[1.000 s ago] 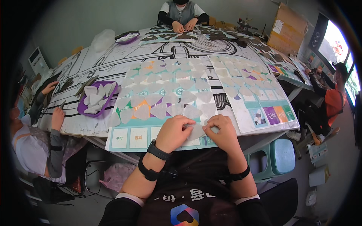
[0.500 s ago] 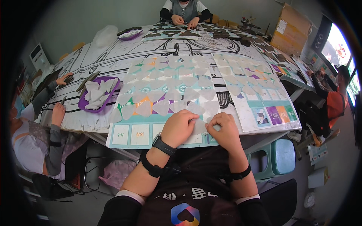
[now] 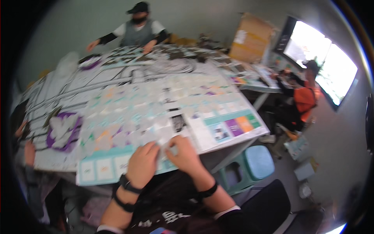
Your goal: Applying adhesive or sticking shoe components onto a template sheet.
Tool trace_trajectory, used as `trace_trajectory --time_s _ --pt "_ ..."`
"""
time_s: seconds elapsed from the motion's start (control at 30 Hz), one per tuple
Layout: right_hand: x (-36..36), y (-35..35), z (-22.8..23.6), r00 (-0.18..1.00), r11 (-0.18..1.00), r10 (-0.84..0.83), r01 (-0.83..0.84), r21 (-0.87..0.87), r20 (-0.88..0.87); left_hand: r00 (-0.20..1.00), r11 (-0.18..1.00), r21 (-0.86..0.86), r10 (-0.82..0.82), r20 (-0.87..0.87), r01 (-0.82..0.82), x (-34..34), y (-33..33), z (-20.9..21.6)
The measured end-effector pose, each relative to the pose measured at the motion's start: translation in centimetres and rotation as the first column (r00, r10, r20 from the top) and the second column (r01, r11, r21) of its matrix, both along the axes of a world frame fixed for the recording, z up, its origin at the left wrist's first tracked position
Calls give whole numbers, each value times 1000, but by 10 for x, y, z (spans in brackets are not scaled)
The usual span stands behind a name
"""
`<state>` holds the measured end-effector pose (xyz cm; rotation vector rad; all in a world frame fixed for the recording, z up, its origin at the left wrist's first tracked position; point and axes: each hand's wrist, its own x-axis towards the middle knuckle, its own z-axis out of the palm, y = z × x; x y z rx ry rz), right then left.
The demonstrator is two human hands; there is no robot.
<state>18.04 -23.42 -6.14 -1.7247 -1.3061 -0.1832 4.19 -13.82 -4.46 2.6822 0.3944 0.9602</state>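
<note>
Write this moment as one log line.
left hand: over printed sheet; right hand: alongside; grip: blurred; pale pieces: across sheet; purple tray: left of sheet

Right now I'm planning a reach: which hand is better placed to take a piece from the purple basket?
Probably the left hand: it is nearer the purple basket, while the right hand sits farther across.

Across on the far side, a person in a black cap and grey vest has one arm out wide, dark flat pieces spread in front! Over to the right, a seated person in orange shows against a glowing screen, a tall cardboard box further left. Down low, a teal stool stands near a black chair, while a pinkish bag, blurred, slumps at lower left.
</note>
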Motion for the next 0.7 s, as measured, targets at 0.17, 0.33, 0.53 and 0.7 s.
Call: trace_trajectory --time_s 0.17,0.33,0.53,0.7 --pt "-5 2 2 999 998 -23 21 67 35 989 976 194 116 -93 -96 -16 -6 17" --pt "-1 -3 -1 999 999 -19 18 37 34 961 964 167 -170 -219 208 -12 -10 8" --pt "-3 -1 -1 999 999 1 -3 52 44 928 972 115 -153 -341 203 -23 -4 6" --pt "0 -6 1 997 998 26 -30 56 71 919 976 156 -82 -385 152 -41 0 8"
